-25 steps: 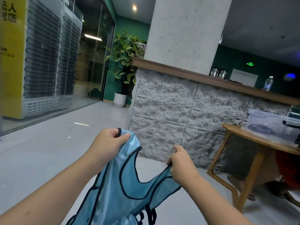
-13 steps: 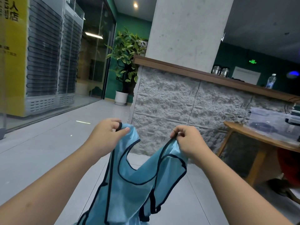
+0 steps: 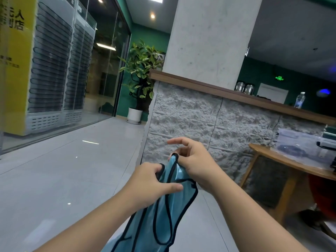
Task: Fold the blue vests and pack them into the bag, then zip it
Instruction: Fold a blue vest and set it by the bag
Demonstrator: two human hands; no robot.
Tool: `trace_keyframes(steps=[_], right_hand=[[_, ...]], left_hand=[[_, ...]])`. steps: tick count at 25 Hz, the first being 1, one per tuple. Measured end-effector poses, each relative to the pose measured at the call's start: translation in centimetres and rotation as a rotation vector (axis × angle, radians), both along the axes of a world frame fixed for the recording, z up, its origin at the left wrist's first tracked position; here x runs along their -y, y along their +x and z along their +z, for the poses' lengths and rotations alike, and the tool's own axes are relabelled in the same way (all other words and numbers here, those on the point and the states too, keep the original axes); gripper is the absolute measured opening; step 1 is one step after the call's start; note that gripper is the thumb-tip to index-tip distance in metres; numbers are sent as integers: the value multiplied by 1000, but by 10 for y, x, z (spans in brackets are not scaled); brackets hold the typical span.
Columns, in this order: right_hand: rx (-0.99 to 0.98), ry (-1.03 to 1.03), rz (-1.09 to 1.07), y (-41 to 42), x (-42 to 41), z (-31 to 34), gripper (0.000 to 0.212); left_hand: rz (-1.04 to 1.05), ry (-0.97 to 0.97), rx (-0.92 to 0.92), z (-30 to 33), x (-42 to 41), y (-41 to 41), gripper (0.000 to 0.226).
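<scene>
Head view: a person's left hand grips one shoulder strap of a blue vest while the right hand, just beside and slightly above it, pinches the other strap, forefinger extended. The vest hangs below both hands over the grey tiled floor; a wooden tabletop stands right of them.

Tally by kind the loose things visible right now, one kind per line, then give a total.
Light blue mesh vest with black trim, held up by both hands: 1
Shiny metal canisters on the wooden ledge: 2
Clear plastic water bottle: 1
Green potted plant in a white pot: 1
Clear plastic storage box on the wooden table: 1
Total: 6
</scene>
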State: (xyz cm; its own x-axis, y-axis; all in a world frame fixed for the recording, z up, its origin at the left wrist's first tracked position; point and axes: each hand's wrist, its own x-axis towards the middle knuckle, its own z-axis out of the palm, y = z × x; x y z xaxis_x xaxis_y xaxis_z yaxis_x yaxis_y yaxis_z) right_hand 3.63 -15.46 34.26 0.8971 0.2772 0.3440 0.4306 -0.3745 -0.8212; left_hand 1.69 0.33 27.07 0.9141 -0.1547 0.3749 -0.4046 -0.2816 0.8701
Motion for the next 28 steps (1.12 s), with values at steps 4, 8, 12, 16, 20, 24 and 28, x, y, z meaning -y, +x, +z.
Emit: trace_keyframes(steps=[4,8,12,16,20,24,28], right_hand=[[123,-177,-157,4,-4,-10,24],[225,-80,-410,6,7,-25,44],[-135,-90,-196,-6,-3,-44,49],[-136,163,-162,4,-15,-55,29],[-202,434,-178,6,-10,-46,5],[-161,388,-363,17,11,-38,18],[-191,445,-352,24,27,-29,46]], left_hand=[[16,-163,-133,-12,3,11,47],[101,-325,-148,-11,-5,18,28],[119,-270,-92,-14,-7,26,58],[94,-156,-65,-18,1,24,37],[20,-300,-86,-14,-3,22,6],[116,-430,-66,-7,-26,32,14],[206,-486,-33,3,-48,38,20]])
